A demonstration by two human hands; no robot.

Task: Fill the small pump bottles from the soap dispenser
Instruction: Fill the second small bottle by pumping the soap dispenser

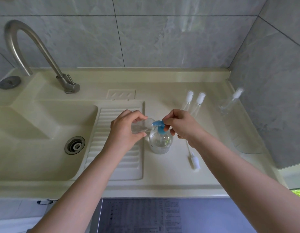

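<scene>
A clear soap dispenser with a blue pump head stands on the counter right of the ribbed drainboard. My left hand grips a small clear bottle, tipped sideways with its open mouth at the blue nozzle. My right hand rests on the blue pump head with curled fingers. Two small pump bottles with white tops lie behind my right hand. A third pump bottle lies near the right wall. A loose white pump with its tube lies on the counter under my right forearm.
A cream sink basin with a metal drain and a curved steel tap fills the left side. The ribbed drainboard lies between sink and dispenser. Grey tiled walls close the back and right.
</scene>
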